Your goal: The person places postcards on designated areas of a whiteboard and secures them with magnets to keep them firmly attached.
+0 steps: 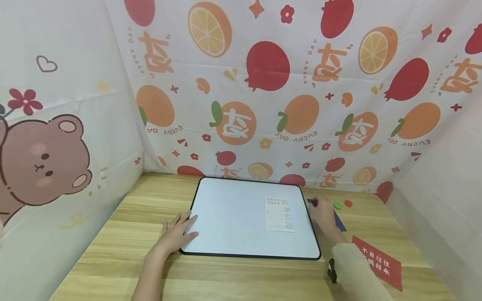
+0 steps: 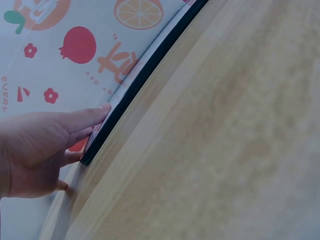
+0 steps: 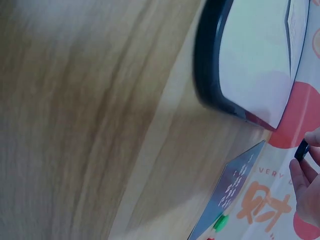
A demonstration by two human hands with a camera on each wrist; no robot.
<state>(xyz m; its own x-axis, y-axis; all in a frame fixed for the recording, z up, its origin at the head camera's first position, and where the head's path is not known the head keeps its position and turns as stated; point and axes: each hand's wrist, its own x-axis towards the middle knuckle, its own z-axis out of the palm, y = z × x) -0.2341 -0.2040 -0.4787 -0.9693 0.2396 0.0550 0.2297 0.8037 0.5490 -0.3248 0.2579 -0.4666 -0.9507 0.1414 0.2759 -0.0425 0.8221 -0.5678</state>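
A whiteboard [image 1: 226, 217] with a black rim lies on the wooden table. My left hand [image 1: 175, 232] rests on its left edge, fingers spread; in the left wrist view the left hand [image 2: 45, 147] touches the black rim. A white card [image 1: 271, 213] with grey writing lies on the right part of the board. Just past the board's right edge, my right hand [image 1: 323, 212] pinches a small black disc [image 3: 302, 150], which looks like a magnet, between thumb and fingers. Below that hand, a blue card [image 1: 339, 221] lies on the table, partly hidden by it.
Right of the right hand lie a green disc [image 1: 337, 205] and a red disc [image 1: 348, 203]. A red card [image 1: 378, 261] with white writing lies nearer, partly covered by the right sleeve [image 1: 355, 267]. Printed cloth [image 1: 263, 104] hangs behind the table and at the sides.
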